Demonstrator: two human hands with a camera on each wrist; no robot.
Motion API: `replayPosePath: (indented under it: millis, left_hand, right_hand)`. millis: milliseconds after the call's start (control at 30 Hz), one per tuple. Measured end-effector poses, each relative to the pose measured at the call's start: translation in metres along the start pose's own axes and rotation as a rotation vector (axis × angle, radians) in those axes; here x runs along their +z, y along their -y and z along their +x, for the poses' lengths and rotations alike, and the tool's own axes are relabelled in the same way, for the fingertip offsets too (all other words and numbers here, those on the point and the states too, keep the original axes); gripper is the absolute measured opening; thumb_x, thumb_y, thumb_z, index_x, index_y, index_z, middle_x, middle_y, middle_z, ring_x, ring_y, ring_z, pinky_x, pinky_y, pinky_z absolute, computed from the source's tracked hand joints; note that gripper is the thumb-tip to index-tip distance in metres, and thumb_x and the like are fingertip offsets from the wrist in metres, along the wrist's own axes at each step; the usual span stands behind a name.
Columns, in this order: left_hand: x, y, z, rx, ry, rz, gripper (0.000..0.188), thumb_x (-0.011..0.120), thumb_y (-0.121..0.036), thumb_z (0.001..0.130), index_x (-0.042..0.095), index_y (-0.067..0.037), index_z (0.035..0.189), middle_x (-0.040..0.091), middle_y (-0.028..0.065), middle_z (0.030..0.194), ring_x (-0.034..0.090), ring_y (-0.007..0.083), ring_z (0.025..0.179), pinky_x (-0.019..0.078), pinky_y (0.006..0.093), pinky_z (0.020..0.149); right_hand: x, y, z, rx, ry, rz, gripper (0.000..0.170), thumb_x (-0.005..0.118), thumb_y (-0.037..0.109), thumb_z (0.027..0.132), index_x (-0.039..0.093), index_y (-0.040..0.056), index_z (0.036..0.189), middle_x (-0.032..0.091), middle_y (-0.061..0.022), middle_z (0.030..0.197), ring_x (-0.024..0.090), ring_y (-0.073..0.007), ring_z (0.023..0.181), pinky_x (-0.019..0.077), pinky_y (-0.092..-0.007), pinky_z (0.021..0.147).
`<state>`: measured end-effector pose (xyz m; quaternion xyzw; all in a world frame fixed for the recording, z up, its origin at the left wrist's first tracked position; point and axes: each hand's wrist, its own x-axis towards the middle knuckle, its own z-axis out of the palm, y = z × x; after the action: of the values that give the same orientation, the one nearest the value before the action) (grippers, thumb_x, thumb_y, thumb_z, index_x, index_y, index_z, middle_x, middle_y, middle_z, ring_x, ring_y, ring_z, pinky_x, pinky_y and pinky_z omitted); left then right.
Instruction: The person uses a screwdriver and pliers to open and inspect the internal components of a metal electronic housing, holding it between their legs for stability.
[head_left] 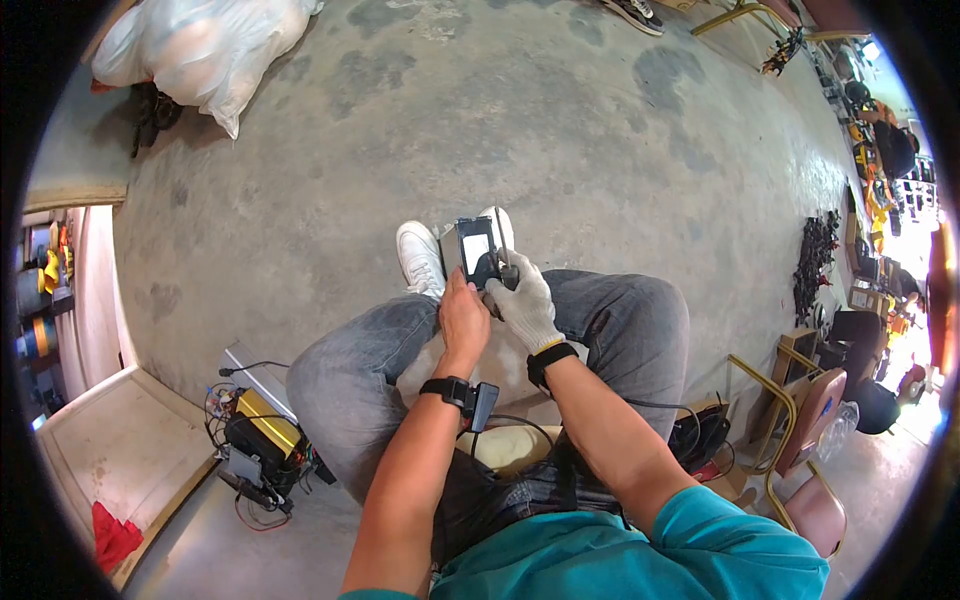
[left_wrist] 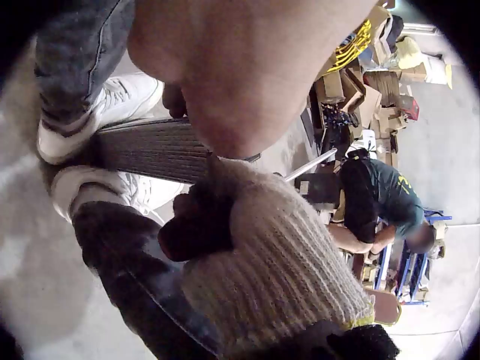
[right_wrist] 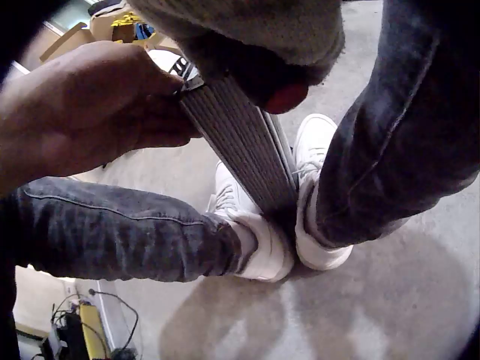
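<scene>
Between the knees, my bare left hand (head_left: 465, 322) grips the near end of a dark rectangular block (head_left: 478, 250) with a white label on its face. Its grey ribbed side (right_wrist: 240, 139) shows in the right wrist view, with the left fingers (right_wrist: 161, 124) against its upper end. Beside it, my gloved right hand (head_left: 528, 308) holds a thin-shafted tool (head_left: 510, 277) by its dark handle, the shaft lying along the block's right side. The handle's reddish end (right_wrist: 289, 99) sticks out below the glove. Whether the shaft touches the block, I cannot tell.
White shoes (head_left: 420, 258) stand under the block. A yellow-and-black device with wires (head_left: 268, 420) sits at the left, near a pale wooden panel (head_left: 125, 450). A white bag (head_left: 215, 50) lies at the upper left, chairs (head_left: 812, 415) at the right. Another person (left_wrist: 382, 199) bends near cardboard boxes.
</scene>
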<state>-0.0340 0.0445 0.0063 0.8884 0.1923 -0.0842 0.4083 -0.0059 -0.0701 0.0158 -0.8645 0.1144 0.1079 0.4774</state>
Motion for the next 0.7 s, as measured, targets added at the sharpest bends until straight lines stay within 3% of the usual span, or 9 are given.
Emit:
replayPosePath:
  millis: [100,167,267,300,367,500,700]
  left_hand:
    - [0.000,0.000,0.000,-0.003,0.015,0.017,0.041,0.047,-0.004,0.100,0.049,0.014,0.137,0.059,0.0327,0.131,0.059,0.0479,0.118,0.0469,0.0500,0.101]
    - [0.002,0.002,0.000,0.013,0.004,0.026,0.041,0.048,-0.004,0.100,0.050,0.014,0.137,0.059,0.0327,0.131,0.059,0.0478,0.117,0.0470,0.0500,0.101]
    - [0.000,0.000,0.000,0.015,0.004,0.036,0.041,0.049,-0.003,0.099,0.050,0.014,0.137,0.059,0.0325,0.131,0.059,0.0475,0.117,0.0473,0.0500,0.101]
    - [0.000,0.000,0.000,0.001,0.014,0.036,0.042,0.050,-0.003,0.099,0.050,0.014,0.137,0.059,0.0324,0.131,0.059,0.0472,0.118,0.0474,0.0499,0.101]
    - [0.002,0.002,0.000,0.003,0.013,0.041,0.042,0.050,-0.003,0.099,0.050,0.014,0.137,0.059,0.0323,0.131,0.059,0.0469,0.118,0.0475,0.0497,0.101]
    - [0.003,0.003,-0.001,0.005,-0.025,0.024,0.040,0.051,-0.006,0.101,0.053,0.015,0.135,0.061,0.0355,0.127,0.060,0.0497,0.116,0.0474,0.0514,0.101]
    - [-0.002,0.001,0.002,-0.034,-0.027,0.002,0.045,0.059,-0.008,0.096,0.051,0.009,0.137,0.062,0.0314,0.126,0.061,0.0465,0.117,0.0477,0.0495,0.101]
  right_hand:
    - [-0.002,0.002,0.000,0.018,0.022,-0.047,0.049,0.073,0.018,0.081,0.064,0.0108,0.129,0.065,-0.0189,0.110,0.066,-0.0361,0.104,0.0528,-0.0443,0.092]
    - [-0.004,0.004,0.001,0.023,0.047,-0.103,0.055,0.076,0.019,0.082,0.062,0.0072,0.134,0.069,-0.0171,0.117,0.069,-0.0296,0.106,0.0539,-0.0390,0.093]
    - [0.002,-0.007,0.004,0.038,0.025,0.003,0.056,0.077,0.019,0.083,0.062,0.0059,0.135,0.071,-0.0164,0.115,0.070,-0.0268,0.105,0.0542,-0.0368,0.092]
    - [-0.001,-0.002,0.003,0.038,0.025,0.003,0.056,0.077,0.019,0.083,0.062,0.0059,0.135,0.071,-0.0164,0.115,0.070,-0.0268,0.105,0.0542,-0.0368,0.092]
    - [-0.008,0.008,0.003,0.230,0.054,0.220,0.049,0.072,0.020,0.083,0.064,0.0051,0.130,0.069,-0.0198,0.113,0.068,-0.0327,0.107,0.0522,-0.0411,0.095]
    - [-0.003,-0.004,0.007,0.138,-0.038,0.079,0.051,0.072,0.021,0.083,0.064,0.0058,0.131,0.070,-0.0186,0.114,0.069,-0.0326,0.107,0.0529,-0.0400,0.095]
    - [-0.002,-0.002,0.004,0.131,0.061,0.069,0.050,0.073,0.021,0.082,0.065,0.0072,0.130,0.073,-0.0190,0.107,0.072,-0.0340,0.097,0.0554,-0.0406,0.089]
